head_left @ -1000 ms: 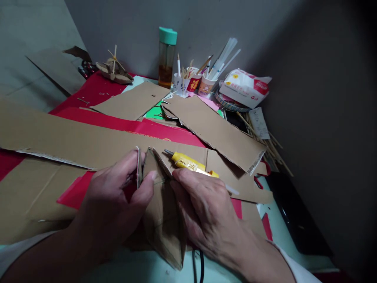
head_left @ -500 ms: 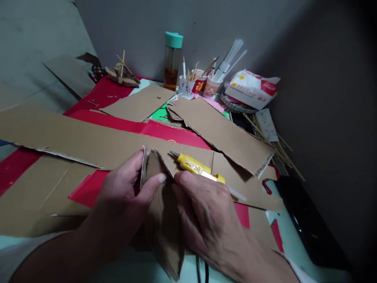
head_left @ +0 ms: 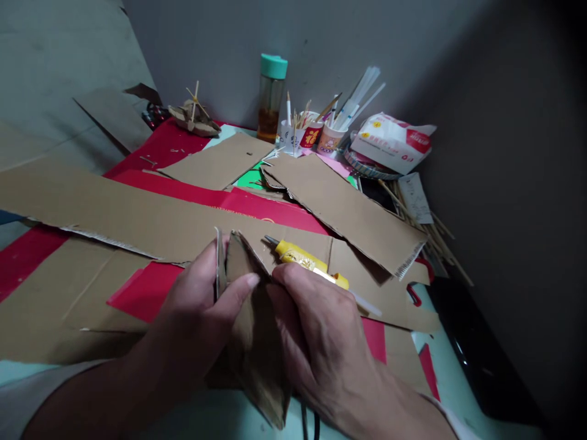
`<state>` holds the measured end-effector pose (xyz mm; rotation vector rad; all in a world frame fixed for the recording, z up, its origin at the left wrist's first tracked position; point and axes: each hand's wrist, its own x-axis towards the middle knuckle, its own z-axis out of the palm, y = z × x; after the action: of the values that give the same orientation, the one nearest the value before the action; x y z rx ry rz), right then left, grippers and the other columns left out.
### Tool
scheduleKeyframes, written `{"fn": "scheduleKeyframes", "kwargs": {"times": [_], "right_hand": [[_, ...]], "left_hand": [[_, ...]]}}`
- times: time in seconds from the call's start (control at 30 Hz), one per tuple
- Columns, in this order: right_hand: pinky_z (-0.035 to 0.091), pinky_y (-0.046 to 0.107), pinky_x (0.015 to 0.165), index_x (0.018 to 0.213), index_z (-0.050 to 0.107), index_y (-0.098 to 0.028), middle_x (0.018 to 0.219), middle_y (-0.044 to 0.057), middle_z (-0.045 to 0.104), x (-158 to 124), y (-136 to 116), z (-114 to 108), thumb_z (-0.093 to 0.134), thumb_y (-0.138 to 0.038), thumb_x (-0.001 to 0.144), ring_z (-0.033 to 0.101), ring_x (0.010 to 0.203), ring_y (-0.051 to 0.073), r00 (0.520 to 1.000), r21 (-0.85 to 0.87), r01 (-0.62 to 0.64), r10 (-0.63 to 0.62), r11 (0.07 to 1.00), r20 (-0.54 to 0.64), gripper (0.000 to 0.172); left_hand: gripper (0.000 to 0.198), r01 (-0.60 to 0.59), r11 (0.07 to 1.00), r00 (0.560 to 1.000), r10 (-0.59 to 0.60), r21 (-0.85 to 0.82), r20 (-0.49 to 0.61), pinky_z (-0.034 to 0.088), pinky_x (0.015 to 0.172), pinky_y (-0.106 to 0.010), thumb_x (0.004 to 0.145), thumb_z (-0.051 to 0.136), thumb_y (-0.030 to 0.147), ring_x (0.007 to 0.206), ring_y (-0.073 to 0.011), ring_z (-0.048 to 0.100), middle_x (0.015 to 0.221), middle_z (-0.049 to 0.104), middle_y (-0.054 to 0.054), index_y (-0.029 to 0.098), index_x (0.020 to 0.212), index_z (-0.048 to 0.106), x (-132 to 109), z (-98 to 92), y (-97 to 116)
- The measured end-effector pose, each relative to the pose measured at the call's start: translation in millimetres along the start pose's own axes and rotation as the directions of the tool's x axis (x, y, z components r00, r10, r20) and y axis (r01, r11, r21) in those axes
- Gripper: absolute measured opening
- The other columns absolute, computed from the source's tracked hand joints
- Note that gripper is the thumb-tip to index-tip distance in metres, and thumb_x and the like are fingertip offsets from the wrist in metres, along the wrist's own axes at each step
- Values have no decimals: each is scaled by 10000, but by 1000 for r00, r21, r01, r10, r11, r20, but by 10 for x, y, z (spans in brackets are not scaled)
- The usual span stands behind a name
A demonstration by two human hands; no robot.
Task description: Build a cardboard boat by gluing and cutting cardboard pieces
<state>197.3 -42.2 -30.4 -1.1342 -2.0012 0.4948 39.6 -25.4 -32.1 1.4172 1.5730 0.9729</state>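
Observation:
Between my two hands is a narrow cardboard boat-like piece (head_left: 257, 342) with raised side walls and a pointed end towards me. My left hand (head_left: 206, 293) grips its left wall, thumb on the inside and fingers behind, mostly hidden. The fingers of my right hand (head_left: 321, 324) pinch the right wall near the far end. Just beyond my right hand, a yellow hot glue gun (head_left: 298, 253) lies on a cardboard strip (head_left: 151, 220), its nozzle pointing left and a clear glue stick (head_left: 367, 304) sticking out of the back.
A cardboard panel (head_left: 343, 208) lies at right, with another cardboard sheet (head_left: 220, 162) behind. At the back stand a bottle (head_left: 271, 98), paper cups (head_left: 328, 140) of sticks and a tissue pack (head_left: 392, 143). A small cardboard boat (head_left: 195, 121) sits back left; a black object (head_left: 477, 348) lies right.
The cardboard piece has shifted and turned slightly, its far end a little left and its near tip a little right. Both hands keep their hold. The camera view has moved slightly.

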Motion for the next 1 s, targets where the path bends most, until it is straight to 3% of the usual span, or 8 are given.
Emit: {"fn": "scheduleKeyframes", "kwargs": {"times": [0.13,0.23,0.33,0.5,0.6,0.73,1.0], "right_hand": [[417,292,612,893,582,-165,771,23,573,-8,-3,-18,500,-95,931,514,690,151,995,-9,-29,28,1000,-91,114],[462,304,686,925,620,-160,817,37,613,17,-11,-34,538,-136,967,569,760,165,989,-2,-67,66,998,-130,95],[483,291,709,912,644,-155,834,37,657,42,-10,-40,585,-137,956,599,770,154,976,24,-63,67,998,-209,76],[509,294,694,847,665,-163,809,38,704,38,15,-26,628,-109,914,637,745,155,958,71,-66,84,995,-275,94],[518,299,675,810,653,-171,795,43,710,22,31,-8,621,-105,911,645,726,160,952,71,-56,75,996,-297,125],[505,308,649,798,636,-179,776,38,695,3,49,19,598,-104,912,629,708,163,959,71,-65,82,995,-272,142],[480,321,618,798,615,-171,743,40,639,-12,52,39,535,-97,913,586,690,173,968,40,-59,67,997,-244,158]], "left_hand": [[92,8,981,1000,-11,-193,-16,545,548,-250,774,673,239,640,-160,673,712,697,39,251,857,634,53,20,114],[129,14,969,1000,-17,-248,-11,525,510,-233,765,709,259,623,-151,668,711,710,33,232,866,634,55,35,150],[152,-34,986,999,31,-166,-17,540,541,-245,780,723,310,654,-163,676,740,735,10,214,884,665,49,40,153],[166,-94,994,988,100,56,-115,516,595,-314,798,681,373,677,-195,649,751,720,-2,219,852,650,21,58,137],[183,-91,988,989,104,126,-101,495,611,-337,810,660,392,681,-205,637,748,695,-3,218,857,631,14,62,124],[178,-97,991,991,104,94,-80,507,659,-358,811,648,378,758,-231,666,812,702,-26,221,895,636,24,71,89],[143,-94,996,990,93,-6,-105,505,629,-339,797,648,363,704,-212,647,769,696,-4,237,864,646,40,121,40]]}}
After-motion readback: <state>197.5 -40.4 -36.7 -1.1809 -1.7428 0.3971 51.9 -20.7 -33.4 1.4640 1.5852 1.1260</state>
